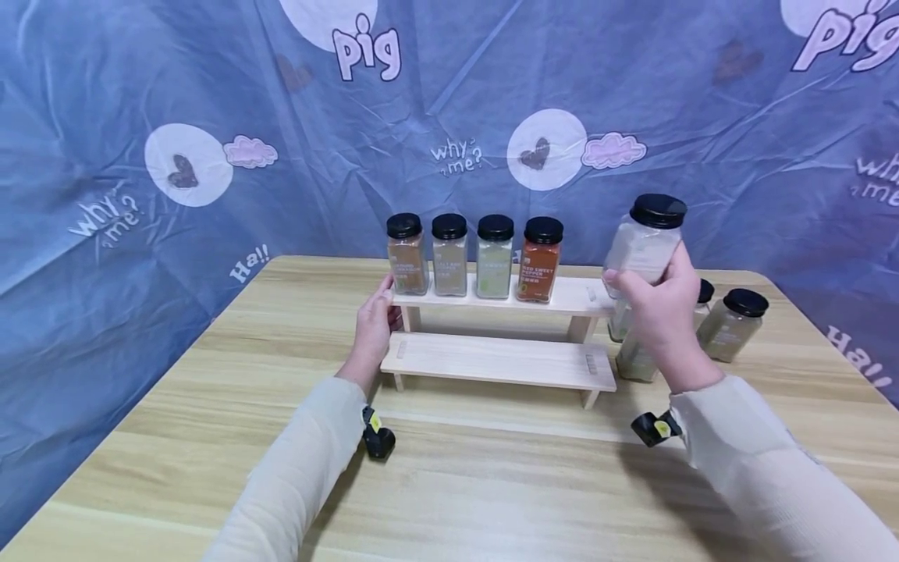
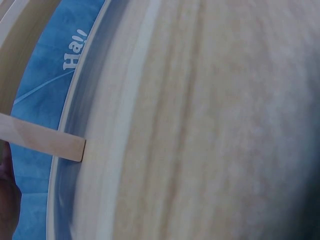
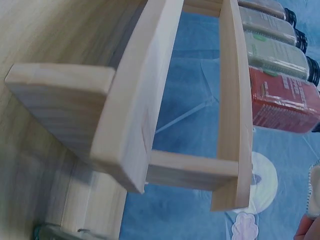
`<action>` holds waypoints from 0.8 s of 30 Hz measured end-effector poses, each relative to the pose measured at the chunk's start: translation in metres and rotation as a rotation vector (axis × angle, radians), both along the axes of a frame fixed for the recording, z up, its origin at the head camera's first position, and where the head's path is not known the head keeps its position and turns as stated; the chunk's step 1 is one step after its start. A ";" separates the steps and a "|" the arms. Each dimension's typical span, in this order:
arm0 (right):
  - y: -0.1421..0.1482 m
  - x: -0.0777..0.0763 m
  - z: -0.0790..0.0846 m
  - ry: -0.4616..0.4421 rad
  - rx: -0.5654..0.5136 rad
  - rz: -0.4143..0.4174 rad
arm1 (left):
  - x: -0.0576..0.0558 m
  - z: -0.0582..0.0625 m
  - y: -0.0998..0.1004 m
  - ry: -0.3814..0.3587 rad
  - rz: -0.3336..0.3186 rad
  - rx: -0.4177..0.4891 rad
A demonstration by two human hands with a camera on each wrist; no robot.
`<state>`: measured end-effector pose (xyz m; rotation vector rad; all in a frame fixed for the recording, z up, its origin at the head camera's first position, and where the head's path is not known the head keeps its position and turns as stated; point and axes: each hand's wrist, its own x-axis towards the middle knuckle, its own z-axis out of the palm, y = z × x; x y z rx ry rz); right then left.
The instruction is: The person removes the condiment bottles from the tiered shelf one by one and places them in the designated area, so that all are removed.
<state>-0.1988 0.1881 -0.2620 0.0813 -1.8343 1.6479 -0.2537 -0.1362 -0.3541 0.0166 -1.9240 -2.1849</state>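
Observation:
A two-tier wooden spice rack (image 1: 492, 359) stands on the table. My left hand (image 1: 374, 328) grips the left end of its upper shelf; only a dark sliver of that hand shows in the left wrist view. My right hand (image 1: 663, 312) holds a spice jar (image 1: 646, 242) with pale contents and a black lid. The jar is upright, slightly tilted, by the right end of the upper shelf. On that shelf, left of the held jar, several filled jars stand in a row, the red sweet pepper jar (image 1: 539, 261) rightmost. The lower shelf carries no jars.
Right of the rack, several more black-lidded jars stand on the table, including a greenish jar (image 1: 733, 324) and another jar (image 1: 637, 359) partly behind my right hand. A blue printed cloth (image 1: 435, 94) hangs behind the wooden table (image 1: 492, 484).

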 end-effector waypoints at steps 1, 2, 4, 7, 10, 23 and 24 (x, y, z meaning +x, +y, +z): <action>0.001 0.001 0.000 0.014 -0.029 0.008 | 0.000 0.000 0.000 0.003 -0.002 0.009; 0.003 0.001 0.000 0.026 -0.044 0.008 | -0.001 0.000 0.000 0.007 -0.005 0.017; 0.007 0.003 -0.001 0.053 -0.081 0.016 | -0.001 -0.001 0.000 0.015 -0.011 0.021; 0.013 0.006 -0.001 0.087 -0.116 0.002 | -0.001 -0.001 0.000 0.026 -0.019 0.030; 0.021 0.009 -0.002 0.104 -0.122 -0.044 | -0.001 -0.001 0.000 0.029 -0.027 0.025; 0.054 0.018 -0.016 0.101 -0.202 -0.090 | -0.001 -0.003 0.001 0.024 -0.027 0.025; 0.057 0.019 -0.017 0.089 -0.183 -0.102 | -0.001 -0.002 0.001 0.024 -0.028 0.025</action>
